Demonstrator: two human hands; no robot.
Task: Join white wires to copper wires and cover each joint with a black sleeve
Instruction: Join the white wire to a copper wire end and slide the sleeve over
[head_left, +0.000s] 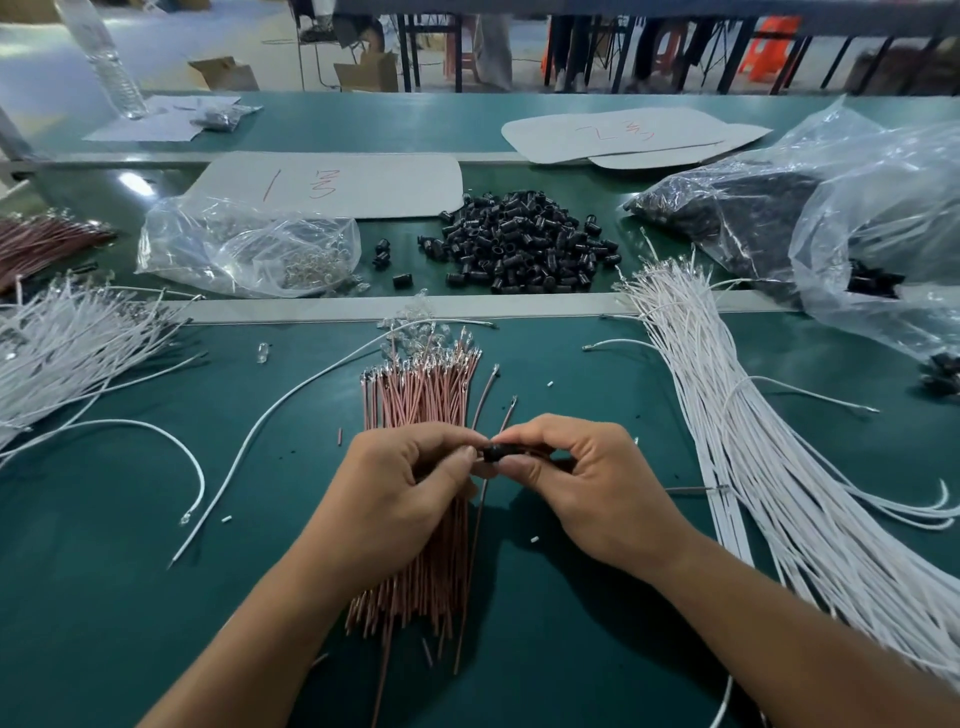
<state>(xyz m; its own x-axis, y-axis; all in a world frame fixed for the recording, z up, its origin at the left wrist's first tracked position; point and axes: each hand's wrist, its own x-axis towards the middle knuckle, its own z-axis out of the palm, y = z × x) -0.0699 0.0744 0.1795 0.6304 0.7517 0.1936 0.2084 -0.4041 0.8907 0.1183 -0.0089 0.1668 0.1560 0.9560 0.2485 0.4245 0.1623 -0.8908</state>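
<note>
At the left edge of the frame a loose heap of white wires (67, 343) fans across the green table (597, 649). In the centre the bundle of copper wires (421, 400) runs from the lower frame up, with its metal-tipped ends pointing toward the top. The left hand (400, 478) lies over this bundle, back up, its curled thumb and forefinger pinching one end of a black sleeve (492, 451). The sleeve's long axis runs roughly left to right, just right of centre. The right hand (587, 483), knuckles up and fingers curled, pinches its other end. A thin copper wire hangs down from the joint. At upper centre lies a pile of black sleeves (524, 244). A long sheaf of white wires (753, 441) slants down the right side.
</note>
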